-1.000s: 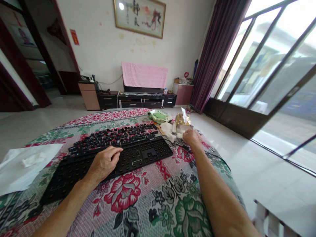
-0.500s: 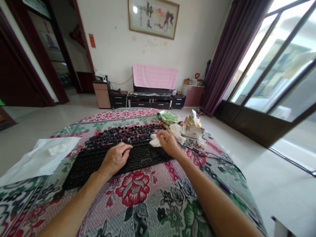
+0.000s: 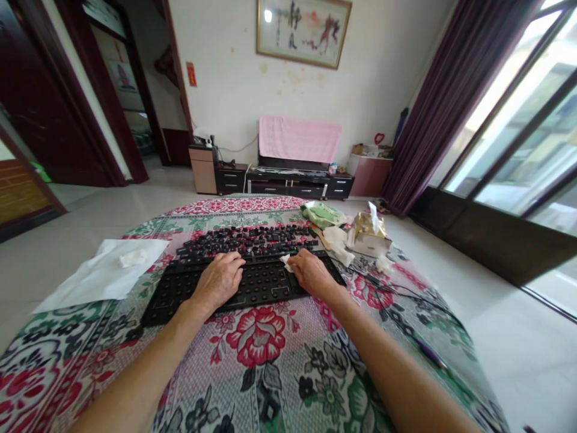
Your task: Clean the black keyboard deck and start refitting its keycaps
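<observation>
A black keyboard (image 3: 264,284) with its keycaps off lies across the patterned tablecloth, its bare switch posts showing in rows. My left hand (image 3: 219,280) rests on its middle, bent fingers gripping toward the far edge. Over the right part of the keyboard, my right hand (image 3: 312,272) pinches a crumpled white tissue (image 3: 286,262) against the surface. Most of that tissue is hidden by the fingers. Just beyond the keyboard spreads a heap of loose black keycaps (image 3: 252,239).
Right of the keycaps lie a used tissue (image 3: 339,243), a green packet (image 3: 323,214) and a tissue box (image 3: 370,236). A dark cable (image 3: 408,290) and a purple pen-like tool (image 3: 430,352) lie at right. A white sheet (image 3: 97,273) with crumpled tissue (image 3: 133,258) is at left.
My right hand has drawn slightly nearer over the keyboard, with less tissue showing. My left hand's fingers have straightened somewhat toward the far edge. The whole view has swung left.
</observation>
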